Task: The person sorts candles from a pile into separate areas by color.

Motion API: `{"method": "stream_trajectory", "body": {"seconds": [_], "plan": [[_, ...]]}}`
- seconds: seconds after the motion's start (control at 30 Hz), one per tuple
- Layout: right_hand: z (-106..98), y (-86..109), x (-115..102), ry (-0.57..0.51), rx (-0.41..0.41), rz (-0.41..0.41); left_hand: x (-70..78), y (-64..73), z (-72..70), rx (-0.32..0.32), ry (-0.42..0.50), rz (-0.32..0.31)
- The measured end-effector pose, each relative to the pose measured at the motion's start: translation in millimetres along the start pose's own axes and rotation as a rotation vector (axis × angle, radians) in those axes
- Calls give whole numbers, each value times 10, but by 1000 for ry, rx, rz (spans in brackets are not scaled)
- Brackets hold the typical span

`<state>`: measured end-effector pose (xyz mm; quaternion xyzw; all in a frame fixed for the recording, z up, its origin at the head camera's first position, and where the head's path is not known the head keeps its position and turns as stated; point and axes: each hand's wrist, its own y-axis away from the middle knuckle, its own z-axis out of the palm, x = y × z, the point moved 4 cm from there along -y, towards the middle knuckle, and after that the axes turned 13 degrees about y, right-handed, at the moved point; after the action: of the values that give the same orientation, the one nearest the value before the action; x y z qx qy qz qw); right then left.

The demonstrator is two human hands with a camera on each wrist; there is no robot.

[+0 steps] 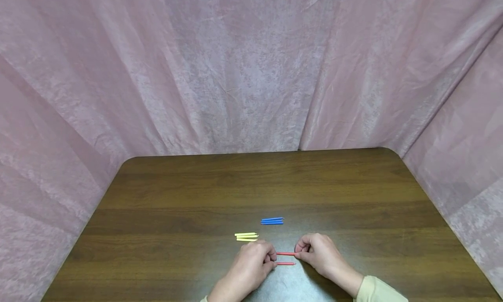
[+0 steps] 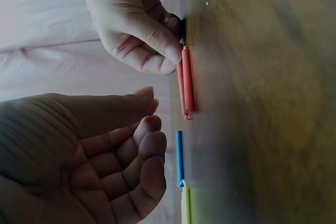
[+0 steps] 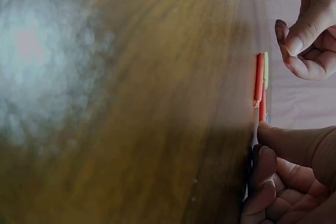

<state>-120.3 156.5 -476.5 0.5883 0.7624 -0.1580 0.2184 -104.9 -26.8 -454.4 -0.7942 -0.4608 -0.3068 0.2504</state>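
Two slim red sticks that look like small candles lie side by side between the hands in the head view, a nearer candle (image 1: 285, 263) and a farther candle (image 1: 285, 253). My right hand (image 1: 319, 253) pinches the right end of the farther one between thumb and fingers, low at the tabletop. My left hand (image 1: 251, 265) overlaps the left ends of both in the head view. In the right wrist view the left hand (image 3: 315, 38) hovers just above the candles, its thumb and fingers loosely bent, with nothing held.
Several yellow candles (image 1: 246, 237) lie just beyond the left hand. A small group of blue candles (image 1: 272, 221) lies farther back. The wooden table (image 1: 188, 188) ends at a pink curtain (image 1: 243, 74) behind and at the sides.
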Motion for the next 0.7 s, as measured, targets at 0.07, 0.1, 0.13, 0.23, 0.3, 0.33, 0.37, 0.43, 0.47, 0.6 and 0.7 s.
{"method": "stream_trajectory", "body": {"seconds": [0.07, 0.1, 0.13, 0.23, 0.3, 0.33, 0.37, 0.43, 0.47, 0.6, 0.7], "plan": [[-5, 5, 6, -7, 4, 3, 4, -1, 5, 3, -3, 2], [-8, 8, 8, -14, 5, 4, 2, -2, 10, 3, -8, 5], [-9, 11, 12, -21, 8, 7, 0, -2, 13, 2, -13, 6], [-12, 19, 21, -46, 14, 15, -12, 2, 16, 3, -18, 2], [-14, 22, 29, -61, 13, 23, -23, 6, 18, 6, -22, 1], [-15, 24, 35, -66, 14, 27, -25, 9, 16, 8, -20, -1], [-18, 25, 42, -72, 15, 30, -27, 11, 15, 10, -22, 0], [-25, 22, 61, -73, 21, 31, -28, 13, 12, 13, -28, 4], [-31, 20, 72, -72, 26, 30, -26, 13, 10, 12, -31, 6], [-76, 16, 116, -65, 44, 23, -13, 5, 12, 7, -41, 17], [-125, 18, 146, -62, 57, 18, -3, -9, 29, 9, -30, 18]]}}
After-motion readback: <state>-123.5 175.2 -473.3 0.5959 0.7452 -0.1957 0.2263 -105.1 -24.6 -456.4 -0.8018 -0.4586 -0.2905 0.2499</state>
